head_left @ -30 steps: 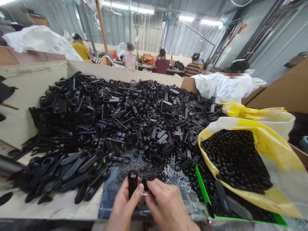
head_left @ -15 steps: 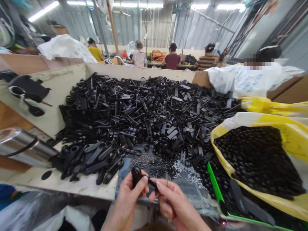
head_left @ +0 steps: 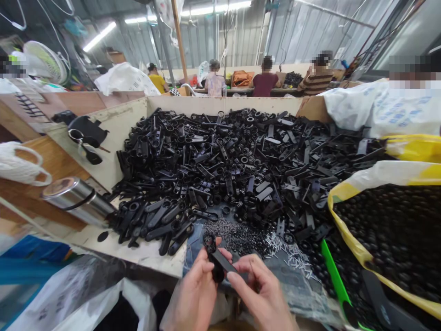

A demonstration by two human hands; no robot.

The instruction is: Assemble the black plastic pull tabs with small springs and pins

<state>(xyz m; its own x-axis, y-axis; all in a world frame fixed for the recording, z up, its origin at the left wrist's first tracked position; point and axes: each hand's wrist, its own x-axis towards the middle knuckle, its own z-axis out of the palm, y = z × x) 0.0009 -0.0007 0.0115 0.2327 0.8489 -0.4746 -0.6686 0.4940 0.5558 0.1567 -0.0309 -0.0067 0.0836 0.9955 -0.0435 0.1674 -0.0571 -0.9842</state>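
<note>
My left hand (head_left: 196,294) and my right hand (head_left: 265,294) meet at the bottom middle, both pinched on one black plastic part (head_left: 216,259) with a ring at its upper end. The left fingers grip its lower end, and the right thumb and forefinger press on its flat arm. Just beyond the hands lies a heap of small metal pins (head_left: 248,239) on a dark cloth. Behind that, a big pile of black plastic parts (head_left: 220,170) fills a shallow wooden tray (head_left: 113,124).
A yellow bag of small black round pieces (head_left: 389,230) sits at the right beside a green bin edge (head_left: 332,276). A steel flask (head_left: 76,197) lies at the left. Other people sit at a far bench (head_left: 262,82); one person in white is at the right (head_left: 396,105).
The view has swung left and down, showing more of the flask and left side. The black part has tilted in my hands, its arm now angled down to the right.
</note>
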